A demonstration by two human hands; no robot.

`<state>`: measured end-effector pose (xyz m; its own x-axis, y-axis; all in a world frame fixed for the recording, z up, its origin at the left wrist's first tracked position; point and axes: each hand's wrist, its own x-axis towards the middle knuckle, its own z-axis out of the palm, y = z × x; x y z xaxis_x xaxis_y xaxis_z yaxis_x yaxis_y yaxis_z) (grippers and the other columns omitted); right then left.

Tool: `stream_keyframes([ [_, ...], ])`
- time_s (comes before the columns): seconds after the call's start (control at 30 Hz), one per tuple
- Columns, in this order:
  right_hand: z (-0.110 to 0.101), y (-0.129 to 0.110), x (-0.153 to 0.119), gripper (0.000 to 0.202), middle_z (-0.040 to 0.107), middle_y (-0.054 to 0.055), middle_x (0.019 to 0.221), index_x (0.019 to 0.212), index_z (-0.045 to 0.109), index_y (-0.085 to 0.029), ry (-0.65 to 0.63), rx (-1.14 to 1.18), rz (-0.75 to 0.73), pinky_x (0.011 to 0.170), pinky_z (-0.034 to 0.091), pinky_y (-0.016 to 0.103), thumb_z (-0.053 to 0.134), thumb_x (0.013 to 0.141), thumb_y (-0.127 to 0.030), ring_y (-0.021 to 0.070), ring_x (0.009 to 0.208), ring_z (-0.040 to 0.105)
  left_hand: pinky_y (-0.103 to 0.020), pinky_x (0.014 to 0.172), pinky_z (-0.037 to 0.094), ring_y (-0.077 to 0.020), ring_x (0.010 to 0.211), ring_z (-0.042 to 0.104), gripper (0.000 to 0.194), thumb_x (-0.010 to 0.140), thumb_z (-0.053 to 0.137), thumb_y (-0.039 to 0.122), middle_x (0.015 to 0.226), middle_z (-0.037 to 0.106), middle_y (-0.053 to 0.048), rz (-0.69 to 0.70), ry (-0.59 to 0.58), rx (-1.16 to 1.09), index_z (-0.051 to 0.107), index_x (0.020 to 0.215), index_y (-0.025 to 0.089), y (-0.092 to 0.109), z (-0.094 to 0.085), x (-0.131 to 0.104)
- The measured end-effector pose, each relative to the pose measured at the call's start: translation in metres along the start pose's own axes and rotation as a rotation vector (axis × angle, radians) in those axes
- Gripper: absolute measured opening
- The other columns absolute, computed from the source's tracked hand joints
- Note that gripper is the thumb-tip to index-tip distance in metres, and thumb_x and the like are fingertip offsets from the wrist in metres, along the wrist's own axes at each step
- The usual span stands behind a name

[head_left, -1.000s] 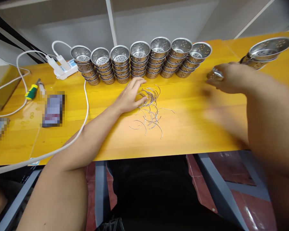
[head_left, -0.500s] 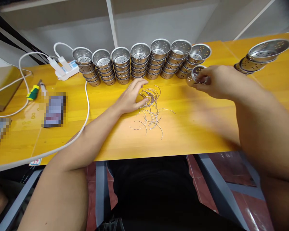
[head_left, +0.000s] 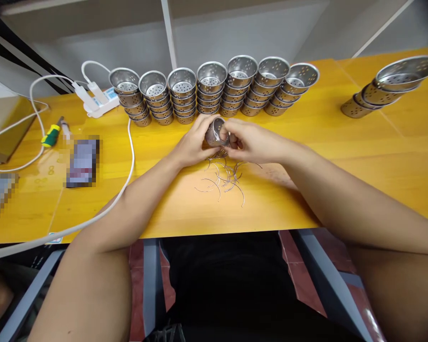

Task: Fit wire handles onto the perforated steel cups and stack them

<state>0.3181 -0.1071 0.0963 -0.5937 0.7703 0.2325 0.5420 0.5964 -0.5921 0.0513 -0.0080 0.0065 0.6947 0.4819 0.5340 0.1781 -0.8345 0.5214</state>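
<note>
A small perforated metal cup (head_left: pixel 214 133) is held between both hands above the wires. My left hand (head_left: pixel 194 145) is curled around its left side, thumb below. My right hand (head_left: pixel 248 140) grips the cup's right rim, its fingers bent partly inside the opening. Directly beneath lie several thin curved metal wires (head_left: pixel 230 178), loosely heaped on the yellow table (head_left: pixel 185 209); the cup and hands cover the upper part of the heap.
Stacks of perforated metal cups (head_left: pixel 212 78) stand in a row along the back. Another leaning stack (head_left: pixel 385 88) is at the far right. On the left are a power strip (head_left: pixel 102 104), a white cable (head_left: pixel 128 173), a green-and-yellow screwdriver (head_left: pixel 51 136) and a phone (head_left: pixel 82 164).
My right hand has brought the cup leftward from near the right end of the row to my left hand. My left hand, open over the wires before, now touches the cup.
</note>
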Motion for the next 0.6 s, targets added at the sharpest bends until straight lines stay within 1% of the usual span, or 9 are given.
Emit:
stream_keyframes([
  [0.07, 0.002, 0.007, -0.003, 0.046, 0.072, 0.007, 0.119, 0.112, 0.063, -0.027, 0.039, 0.146, 0.028, 0.079, 0.051, 0.037, 0.09, 0.109, -0.064, 0.0218, 0.089, 0.061, -0.074, 0.155, 0.052, -0.0497, 0.18, 0.06, 0.103, 0.109, 0.082, 0.087, 0.184, 0.059, -0.019, 0.007, 0.008, 0.009, 0.043, 0.189, 0.036, 0.0, 0.002, 0.001],
  [0.13, 0.006, 0.012, -0.004, 0.066, 0.068, 0.007, 0.113, 0.107, 0.066, -0.027, 0.144, 0.213, 0.09, 0.078, 0.051, 0.038, 0.086, 0.107, -0.089, 0.0205, 0.086, 0.058, -0.075, 0.155, 0.051, -0.0491, 0.18, 0.059, 0.095, 0.112, 0.081, 0.079, 0.183, 0.057, -0.019, 0.014, 0.023, 0.025, 0.043, 0.188, 0.037, 0.002, 0.004, 0.001],
  [0.2, 0.011, 0.014, -0.002, 0.081, 0.065, 0.006, 0.106, 0.101, 0.068, -0.026, 0.256, 0.232, 0.154, 0.077, 0.05, 0.038, 0.081, 0.102, -0.106, 0.0195, 0.083, 0.054, -0.077, 0.156, 0.05, -0.0494, 0.181, 0.058, 0.089, 0.115, 0.079, 0.074, 0.182, 0.056, -0.019, 0.017, 0.047, 0.051, 0.042, 0.187, 0.036, 0.003, 0.005, 0.002],
  [0.23, 0.013, 0.014, -0.001, 0.086, 0.064, 0.005, 0.102, 0.099, 0.069, -0.026, 0.278, 0.247, 0.18, 0.074, 0.049, 0.038, 0.08, 0.099, -0.111, 0.019, 0.081, 0.053, -0.078, 0.156, 0.049, -0.0499, 0.182, 0.057, 0.088, 0.116, 0.078, 0.073, 0.181, 0.055, -0.02, 0.017, 0.059, 0.065, 0.042, 0.186, 0.035, 0.004, 0.005, 0.002],
  [0.3, 0.015, 0.014, 0.002, 0.09, 0.064, 0.004, 0.091, 0.097, 0.071, -0.025, 0.247, 0.319, 0.212, 0.07, 0.046, 0.038, 0.079, 0.096, -0.115, 0.0189, 0.076, 0.054, -0.08, 0.156, 0.048, -0.0505, 0.183, 0.055, 0.085, 0.118, 0.075, 0.073, 0.181, 0.055, -0.021, 0.015, 0.078, 0.09, 0.042, 0.185, 0.033, 0.004, 0.004, 0.003],
  [0.37, 0.016, 0.014, 0.004, 0.09, 0.066, 0.004, 0.083, 0.096, 0.071, -0.025, 0.189, 0.417, 0.224, 0.069, 0.046, 0.038, 0.082, 0.094, -0.114, 0.0198, 0.075, 0.058, -0.08, 0.155, 0.049, -0.0501, 0.184, 0.056, 0.081, 0.12, 0.071, 0.071, 0.181, 0.054, -0.022, 0.019, 0.079, 0.106, 0.041, 0.185, 0.033, 0.005, 0.002, 0.003],
  [0.43, 0.015, 0.014, 0.004, 0.088, 0.068, 0.004, 0.079, 0.095, 0.072, -0.025, 0.175, 0.477, 0.216, 0.068, 0.047, 0.037, 0.087, 0.093, -0.112, 0.0199, 0.075, 0.06, -0.079, 0.153, 0.052, -0.049, 0.183, 0.057, 0.076, 0.122, 0.067, 0.066, 0.182, 0.053, -0.021, 0.036, 0.061, 0.111, 0.039, 0.186, 0.034, 0.006, 0.001, 0.002],
  [0.5, 0.015, 0.016, 0.004, 0.086, 0.068, 0.003, 0.078, 0.093, 0.073, -0.024, 0.181, 0.492, 0.201, 0.067, 0.046, 0.036, 0.091, 0.092, -0.109, 0.0187, 0.074, 0.059, -0.077, 0.151, 0.056, -0.0477, 0.182, 0.059, 0.074, 0.123, 0.065, 0.059, 0.184, 0.052, -0.021, 0.057, 0.038, 0.113, 0.037, 0.187, 0.035, 0.008, -0.001, 0.002],
  [0.6, 0.016, 0.019, 0.004, 0.087, 0.07, 0.004, 0.076, 0.086, 0.071, -0.025, 0.16, 0.501, 0.202, 0.069, 0.051, 0.036, 0.089, 0.094, -0.109, 0.0189, 0.073, 0.062, -0.076, 0.147, 0.06, -0.0466, 0.18, 0.061, 0.074, 0.121, 0.065, 0.049, 0.184, 0.052, -0.02, 0.08, 0.009, 0.123, 0.035, 0.188, 0.035, 0.007, -0.001, 0.003],
])
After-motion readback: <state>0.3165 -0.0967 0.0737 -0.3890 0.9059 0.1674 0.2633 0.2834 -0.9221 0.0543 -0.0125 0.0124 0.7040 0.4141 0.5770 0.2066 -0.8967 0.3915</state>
